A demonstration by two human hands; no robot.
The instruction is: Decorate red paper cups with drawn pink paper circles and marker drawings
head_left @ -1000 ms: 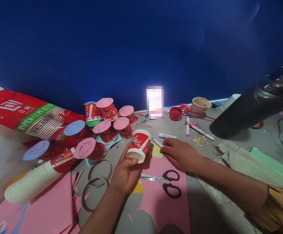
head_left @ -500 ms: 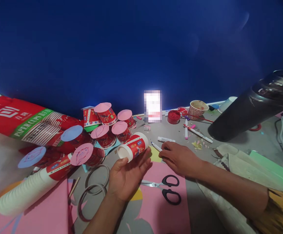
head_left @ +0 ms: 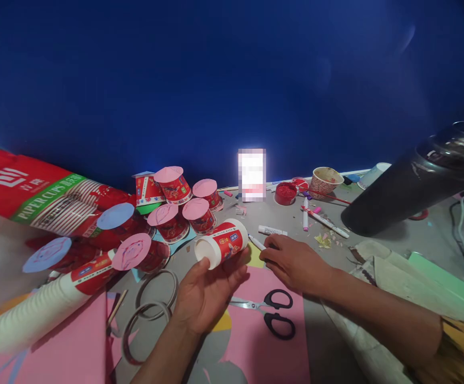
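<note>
My left hand point(head_left: 208, 293) holds a red and white paper cup point(head_left: 227, 243) lying on its side, its white rim toward the left. To the right, my right hand point(head_left: 290, 261) has its fingers bent round the end of a white marker point(head_left: 256, 242) low over the table. Just behind that hand lies a white glue stick point(head_left: 272, 230). Scissors with black handles point(head_left: 279, 306) rest on pink paper point(head_left: 272, 352) in front of the hands. Several red cups topped with pink paper discs point(head_left: 168, 174) stand behind and left of the held cup.
A stack of white cups point(head_left: 36, 320) and a red cup bag point(head_left: 20, 186) are at left, near two tape rings point(head_left: 156, 293). A dark bottle point(head_left: 396, 186), a red paint pot point(head_left: 285, 193) and a cloth bag point(head_left: 388, 288) are at right.
The view has shifted slightly. My left hand and the cup have turned a little, and the cup sits slightly further right. My right hand is nearly unchanged.
</note>
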